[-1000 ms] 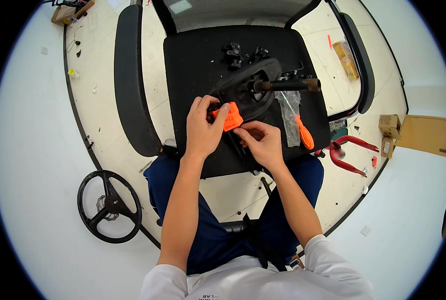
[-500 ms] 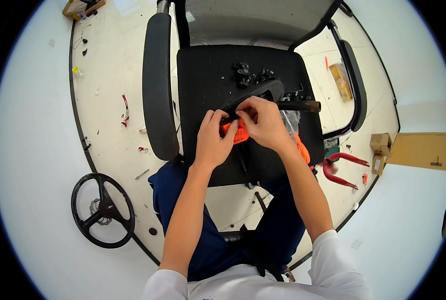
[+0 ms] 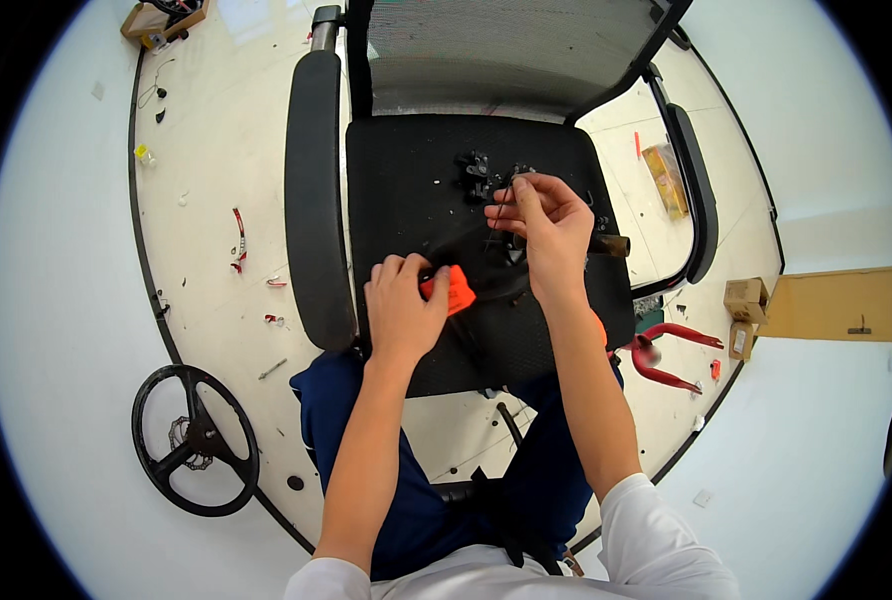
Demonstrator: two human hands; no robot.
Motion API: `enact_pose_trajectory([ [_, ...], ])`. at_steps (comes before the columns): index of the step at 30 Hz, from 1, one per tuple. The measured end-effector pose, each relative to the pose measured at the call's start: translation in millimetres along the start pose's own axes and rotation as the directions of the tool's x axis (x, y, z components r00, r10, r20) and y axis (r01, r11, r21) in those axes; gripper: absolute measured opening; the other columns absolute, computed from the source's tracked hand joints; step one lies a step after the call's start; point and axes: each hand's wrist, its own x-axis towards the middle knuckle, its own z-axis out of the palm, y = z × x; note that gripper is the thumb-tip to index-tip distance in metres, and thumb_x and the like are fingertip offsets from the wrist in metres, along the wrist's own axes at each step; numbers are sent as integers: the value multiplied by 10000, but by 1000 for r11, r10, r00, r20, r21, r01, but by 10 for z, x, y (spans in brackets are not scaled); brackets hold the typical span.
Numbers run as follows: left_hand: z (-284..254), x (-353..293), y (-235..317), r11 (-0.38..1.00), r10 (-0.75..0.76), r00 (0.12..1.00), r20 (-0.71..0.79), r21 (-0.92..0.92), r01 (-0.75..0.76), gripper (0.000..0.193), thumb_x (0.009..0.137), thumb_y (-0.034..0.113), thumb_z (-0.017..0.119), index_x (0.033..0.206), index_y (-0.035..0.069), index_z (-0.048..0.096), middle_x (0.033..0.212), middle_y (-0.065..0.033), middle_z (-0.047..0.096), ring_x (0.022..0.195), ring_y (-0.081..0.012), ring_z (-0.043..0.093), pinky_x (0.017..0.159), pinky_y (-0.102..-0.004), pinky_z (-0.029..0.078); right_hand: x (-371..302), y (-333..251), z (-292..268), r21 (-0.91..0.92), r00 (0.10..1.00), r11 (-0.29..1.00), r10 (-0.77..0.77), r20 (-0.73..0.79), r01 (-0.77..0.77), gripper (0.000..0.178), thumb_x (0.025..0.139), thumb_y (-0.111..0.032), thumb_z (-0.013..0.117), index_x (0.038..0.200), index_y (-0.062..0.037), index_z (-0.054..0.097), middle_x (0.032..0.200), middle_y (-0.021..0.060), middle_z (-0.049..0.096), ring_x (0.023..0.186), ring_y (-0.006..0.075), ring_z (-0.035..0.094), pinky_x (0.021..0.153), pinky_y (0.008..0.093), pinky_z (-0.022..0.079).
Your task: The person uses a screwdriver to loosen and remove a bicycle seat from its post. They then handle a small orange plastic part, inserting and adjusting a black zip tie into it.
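My left hand (image 3: 406, 308) is closed around a long black part, blurred by motion, with a bright orange panel (image 3: 450, 292) under the thumb. That part lies over the black chair seat (image 3: 396, 185). To the right and higher up, my right hand (image 3: 554, 225) pinches a thin dark rod (image 3: 499, 215) between thumb and fingertips, the other fingers spread. I cannot make out the rod's exact kind. Behind that hand a dark tube with a brownish end (image 3: 614, 246) sticks out to the right. Small black metal parts (image 3: 473, 176) lie on the seat beyond my hands.
Armrests (image 3: 316, 200) flank the seat, with a mesh backrest (image 3: 466, 55) behind. A steering wheel (image 3: 196, 440) is at left. On the right are a red fork (image 3: 666, 355), a yellow package (image 3: 666, 180) and cardboard boxes (image 3: 746, 300). Small red parts (image 3: 238, 240) lie on the floor.
My hands have come apart. The right one has risen off the black part with a thin rod in its fingers; the left, with the orange-panelled part, has shifted left and nearer to me.
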Motion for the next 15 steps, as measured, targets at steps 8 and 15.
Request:
enact_pose_trajectory([
  [8, -79, -207, 127, 991, -60, 965, -256, -134, 26, 312, 871, 217, 648, 1053, -31, 595, 990, -142, 567, 992, -310, 528, 909, -415, 400, -391, 108, -112, -31, 1000, 999, -17, -8, 17, 112, 923, -45, 608, 960, 60, 615, 838, 145, 694, 735, 182, 699, 666, 274, 579],
  [15, 148, -882, 451, 607, -130, 964, 233, -750, 263, 176, 946, 116, 609, 1028, -35, 644, 747, -34, 637, 641, -62, 573, 579, -211, 461, -1060, 386, -389, -207, 998, 978, 13, 54, -1, 90, 905, -28, 623, 963, 41, 618, 833, 101, 698, 756, 139, 691, 709, 250, 557],
])
